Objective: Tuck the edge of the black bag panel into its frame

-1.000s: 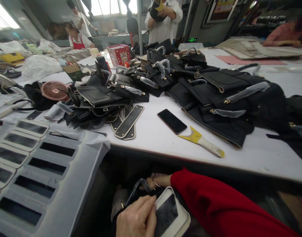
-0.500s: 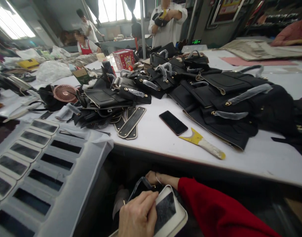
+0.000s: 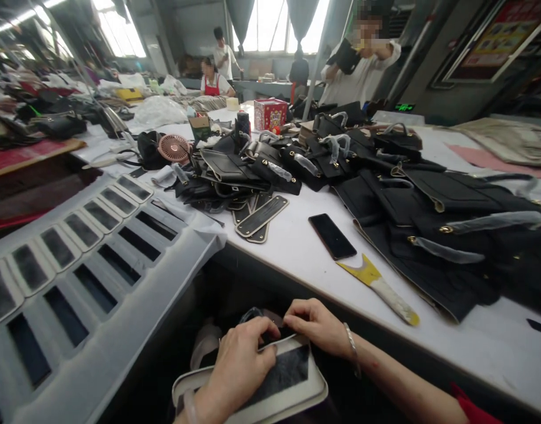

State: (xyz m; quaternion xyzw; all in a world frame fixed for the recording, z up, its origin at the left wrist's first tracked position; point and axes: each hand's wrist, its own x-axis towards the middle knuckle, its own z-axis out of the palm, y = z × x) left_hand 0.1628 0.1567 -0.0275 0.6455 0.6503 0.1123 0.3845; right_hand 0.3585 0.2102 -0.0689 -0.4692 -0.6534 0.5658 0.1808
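My left hand (image 3: 237, 362) lies on the pad (image 3: 270, 386), a pale, rounded board with a dark patch in its middle that sits low before me, below the table's edge. The fingers curl down over the pad's far rim and press there, clenched on it together with a dark piece (image 3: 270, 337) that lies along that rim. My right hand (image 3: 317, 325) comes in from the right with a bracelet at the wrist; its fingertips pinch the same dark piece just beside the left fingers, so the two hands nearly touch. What the piece is I cannot tell, since my fingers cover most of it. Up on the white table (image 3: 297, 259) a black phone (image 3: 332, 236) lies flat, and just beside it, nearer to me, a yellow scraper (image 3: 379, 288) with a wrapped handle. Black bags (image 3: 434, 218) with wrapped handles are heaped across the far and right side of the table, with flat dark strips (image 3: 261, 216) at the edge of the heap. A pink fan (image 3: 175, 147) stands farther left. To my left runs a grey rack (image 3: 133, 277) with rows of slots, several holding more pads. People stand at work in the background.
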